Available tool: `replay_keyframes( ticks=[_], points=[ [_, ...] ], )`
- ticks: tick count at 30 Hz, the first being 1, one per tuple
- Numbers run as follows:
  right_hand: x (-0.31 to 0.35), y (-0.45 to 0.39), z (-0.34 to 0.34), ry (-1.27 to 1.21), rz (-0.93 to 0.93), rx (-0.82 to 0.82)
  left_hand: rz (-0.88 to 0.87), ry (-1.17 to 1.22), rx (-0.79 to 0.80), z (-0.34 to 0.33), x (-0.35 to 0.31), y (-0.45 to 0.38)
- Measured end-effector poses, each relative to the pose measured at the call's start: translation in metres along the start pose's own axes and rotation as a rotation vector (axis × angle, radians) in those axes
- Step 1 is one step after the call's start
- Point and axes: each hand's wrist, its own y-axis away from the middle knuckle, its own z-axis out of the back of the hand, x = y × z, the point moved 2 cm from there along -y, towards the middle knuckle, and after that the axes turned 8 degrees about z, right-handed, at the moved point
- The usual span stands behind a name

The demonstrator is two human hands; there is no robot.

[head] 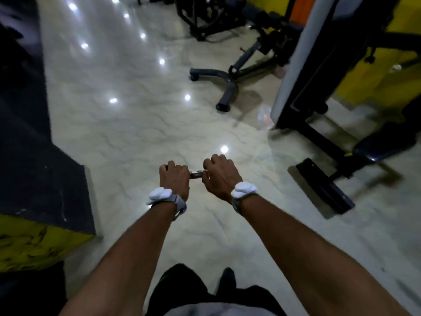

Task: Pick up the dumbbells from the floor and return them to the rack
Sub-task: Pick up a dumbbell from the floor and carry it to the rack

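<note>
Both arms reach forward and down over a pale marbled floor point(136, 133). The left hand point(174, 179) and right hand point(219, 176) are each clenched round one short metal bar point(197, 174), of which only a shiny stretch shows between the fists. Whether this is a dumbbell handle cannot be told, since the ends are hidden by the hands. No writing or brand can be read on it or anywhere else; the frame is blurred.

Each wrist carries a grey strap with a white padded piece: left band point(160, 195), right band point(243, 189).

Left of the hands lies a dark mat point(41, 179) with a yellow edge. Ahead and to the right stands a bench base point(224, 85) with splayed legs, and further right a black and yellow machine point(341, 99).
</note>
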Motion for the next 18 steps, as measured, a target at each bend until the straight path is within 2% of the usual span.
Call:
replay_keyframes(
  ticks=[3,5,8,12,18],
  points=[
    [0.0,-0.038,-0.005,0.07,0.112,0.124,0.044,0.017,0.035,0.007,0.007,-0.028],
    [0.001,-0.091,-0.021,0.054,0.188,0.248,0.115,0.039,0.027,0.012,0.021,-0.063],
    [-0.001,-0.135,-0.037,-0.06,0.163,0.37,0.123,0.024,0.029,0.012,0.035,-0.096],
    [0.0,-0.229,-0.061,-0.089,0.211,0.359,0.168,-0.016,-0.022,0.007,0.08,-0.176],
    [0.01,-0.382,-0.062,-0.008,0.299,0.311,0.263,0.006,0.014,0.023,0.147,-0.308]
  ],
)
